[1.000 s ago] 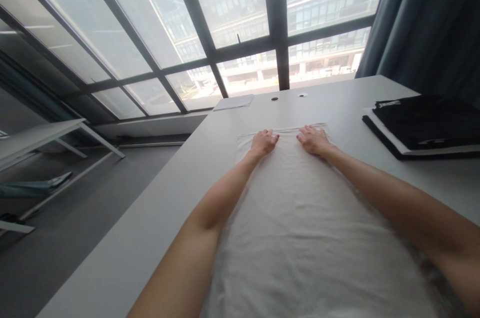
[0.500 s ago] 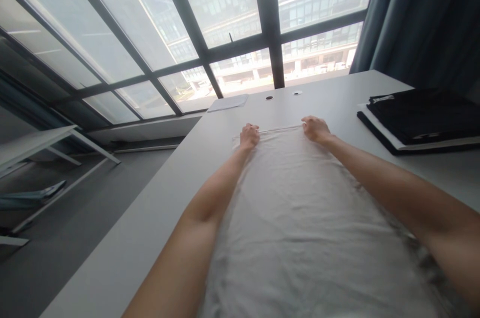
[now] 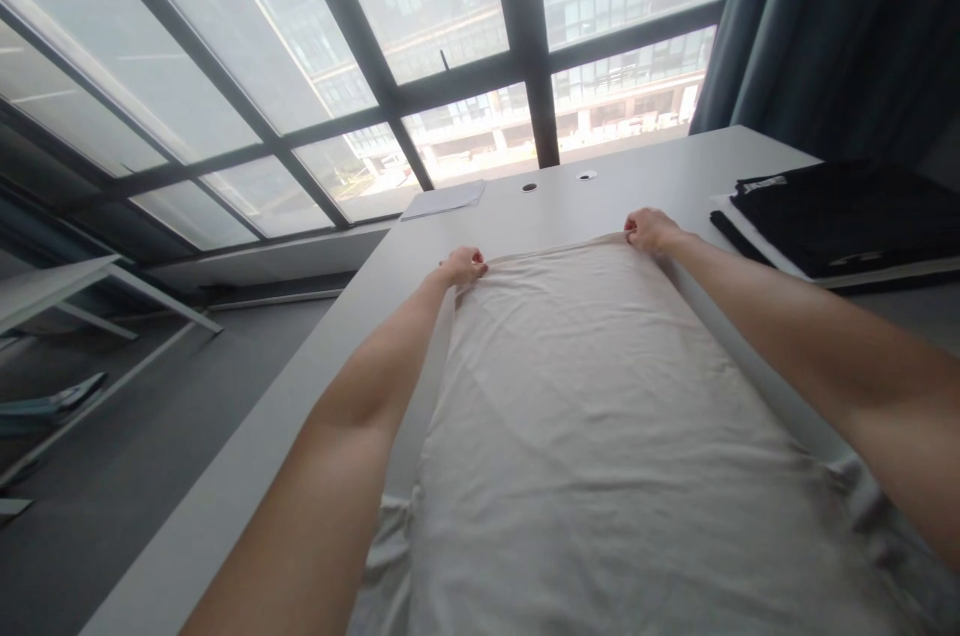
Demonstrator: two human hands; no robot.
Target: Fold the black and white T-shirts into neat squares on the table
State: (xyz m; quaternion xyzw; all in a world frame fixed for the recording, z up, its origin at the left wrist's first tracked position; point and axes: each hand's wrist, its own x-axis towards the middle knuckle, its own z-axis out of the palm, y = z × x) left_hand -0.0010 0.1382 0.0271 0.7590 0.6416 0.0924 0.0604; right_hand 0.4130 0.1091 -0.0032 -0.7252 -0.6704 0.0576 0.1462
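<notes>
A light grey T-shirt [image 3: 585,416] lies spread lengthwise on the white table [image 3: 300,436], wrinkled across its middle. Its far edge is stretched between my two hands. My left hand [image 3: 465,265] pinches the far left corner, fingers closed on the cloth. At the far right corner, my right hand [image 3: 651,231] grips the fabric between thumb and fingers. Bunched cloth, like a sleeve, sticks out at the lower left. The near end of the shirt runs out of view at the bottom.
A stack of folded black and white clothes [image 3: 847,221] sits to the right. Papers [image 3: 444,200] lie at the far left corner, near two round cable holes. Windows and a dark curtain [image 3: 817,36] stand behind. Another white table [image 3: 56,284] is at the left.
My hands have moved apart, left hand leftward and right hand slightly right and up, widening the shirt's far edge. The cloth looks flatter. The view has shifted a little.
</notes>
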